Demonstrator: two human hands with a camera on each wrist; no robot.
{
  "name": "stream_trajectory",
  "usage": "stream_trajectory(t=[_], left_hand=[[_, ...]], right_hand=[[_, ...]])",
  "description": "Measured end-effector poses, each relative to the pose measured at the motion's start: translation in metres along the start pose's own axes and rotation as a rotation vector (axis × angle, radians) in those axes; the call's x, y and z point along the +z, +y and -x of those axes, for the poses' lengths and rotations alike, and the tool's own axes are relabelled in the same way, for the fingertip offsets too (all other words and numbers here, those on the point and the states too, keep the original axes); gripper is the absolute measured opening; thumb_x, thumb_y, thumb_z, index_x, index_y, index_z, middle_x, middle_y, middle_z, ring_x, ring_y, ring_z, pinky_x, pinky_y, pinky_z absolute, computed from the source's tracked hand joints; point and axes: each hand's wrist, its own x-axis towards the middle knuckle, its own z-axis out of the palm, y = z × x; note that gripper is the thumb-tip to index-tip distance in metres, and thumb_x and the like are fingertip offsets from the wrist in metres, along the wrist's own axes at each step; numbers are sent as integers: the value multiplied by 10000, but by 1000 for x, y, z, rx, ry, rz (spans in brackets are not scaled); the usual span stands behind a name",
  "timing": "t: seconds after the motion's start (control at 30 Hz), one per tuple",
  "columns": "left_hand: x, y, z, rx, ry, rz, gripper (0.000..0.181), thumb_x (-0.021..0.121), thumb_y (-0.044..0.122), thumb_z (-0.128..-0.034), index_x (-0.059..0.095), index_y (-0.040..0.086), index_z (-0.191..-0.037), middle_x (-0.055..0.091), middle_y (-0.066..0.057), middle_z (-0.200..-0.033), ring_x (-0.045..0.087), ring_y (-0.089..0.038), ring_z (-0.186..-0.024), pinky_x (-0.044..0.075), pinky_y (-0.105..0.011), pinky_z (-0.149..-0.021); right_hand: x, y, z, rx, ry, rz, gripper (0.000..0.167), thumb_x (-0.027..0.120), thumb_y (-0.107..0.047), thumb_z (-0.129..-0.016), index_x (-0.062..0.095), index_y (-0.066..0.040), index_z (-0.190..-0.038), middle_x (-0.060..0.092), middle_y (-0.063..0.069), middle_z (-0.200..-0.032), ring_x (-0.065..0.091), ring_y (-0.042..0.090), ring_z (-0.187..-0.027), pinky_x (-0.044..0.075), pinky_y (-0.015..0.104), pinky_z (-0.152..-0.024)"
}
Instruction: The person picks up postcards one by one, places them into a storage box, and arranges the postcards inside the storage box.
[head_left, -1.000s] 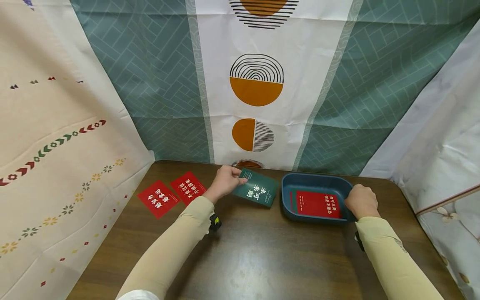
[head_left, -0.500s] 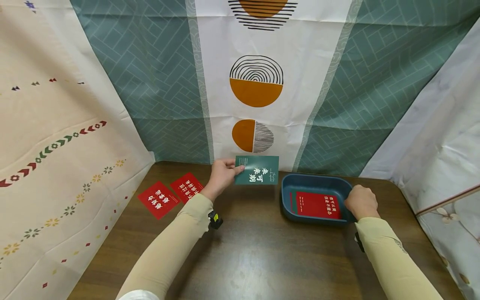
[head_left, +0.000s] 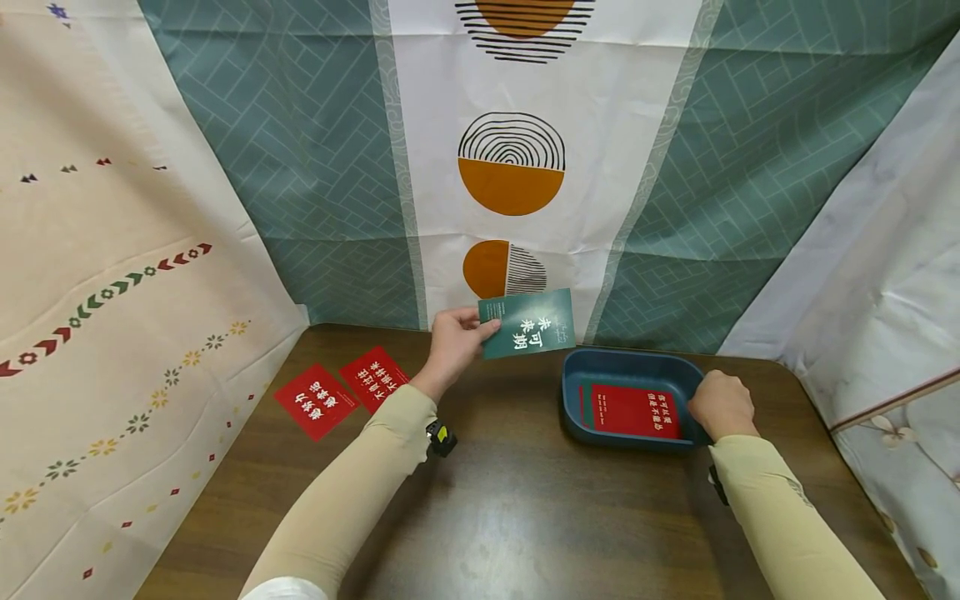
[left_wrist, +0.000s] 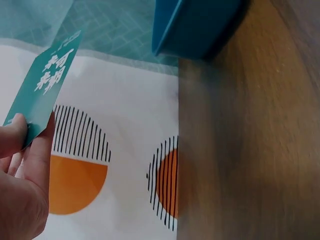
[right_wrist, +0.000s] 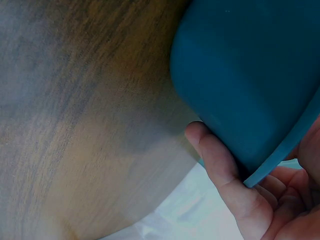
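A green card (head_left: 527, 323) with white characters is pinched between the thumb and fingers of my left hand (head_left: 457, 346), raised above the table's back edge. In the left wrist view the thumb lies on the face of the card (left_wrist: 45, 82). To the right, a dark blue tray (head_left: 630, 358) stands on the table, holding a red card (head_left: 633, 410) over a green one that shows only at its left side. My right hand (head_left: 722, 406) grips the tray's right end; in the right wrist view the thumb (right_wrist: 215, 157) presses the outside of its wall.
Two red cards lie flat on the brown table (head_left: 495, 500) at the left: one nearer (head_left: 317, 402), the other farther back (head_left: 372, 375), partly behind my left arm. A patterned cloth (head_left: 517, 183) hangs right behind the table's back edge.
My left hand has lifted the green card up from just left of the tray and shifted slightly right, turning it. My right hand and the tray have stayed in place.
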Motion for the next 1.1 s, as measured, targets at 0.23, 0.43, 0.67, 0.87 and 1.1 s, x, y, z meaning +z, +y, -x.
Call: stream_trajectory(t=[0.23, 0.43, 0.67, 0.87, 1.1], left_hand=[[14, 9, 2, 11, -12, 50, 244, 761, 186, -780, 721, 59, -985, 680, -120, -817, 704, -191, -692, 572, -361, -632], [31, 13, 2, 36, -21, 41, 229, 761, 195, -781, 706, 55, -953, 696, -104, -789, 700, -180, -671, 573, -335, -612], [60, 12, 4, 38, -16, 65, 222, 765, 187, -777, 691, 54, -938, 684, -77, -749, 672, -139, -611, 561, -299, -557], [88, 6, 7, 44, -32, 83, 189, 772, 179, -768, 700, 55, -892, 680, -60, -722, 648, -106, -579, 549, -278, -524], [118, -4, 14, 14, -40, 14, 192, 771, 209, -771, 714, 74, -896, 677, -6, -711, 599, -61, -557, 519, -223, -492]], right_hand=[[2, 1, -2, 8, -2, 0, 436, 638, -139, -761, 533, 194, -1023, 587, 368, -939, 582, 416, -705, 531, 508, -575], [3, 3, -6, 13, -15, 14, 435, 625, -136, -774, 527, 182, -1055, 578, 380, -1007, 588, 474, -804, 522, 513, -592], [3, 2, -7, 22, -8, 11, 446, 635, -146, -770, 522, 181, -1051, 575, 381, -1004, 587, 464, -794, 524, 523, -602], [3, 2, -7, 20, 3, 7, 445, 628, -147, -774, 525, 188, -1048, 582, 377, -988, 591, 453, -775, 529, 525, -605], [5, 3, -7, 16, 7, 7, 408, 627, -143, -769, 553, 177, -1010, 593, 358, -947, 582, 415, -727, 531, 512, -594]])
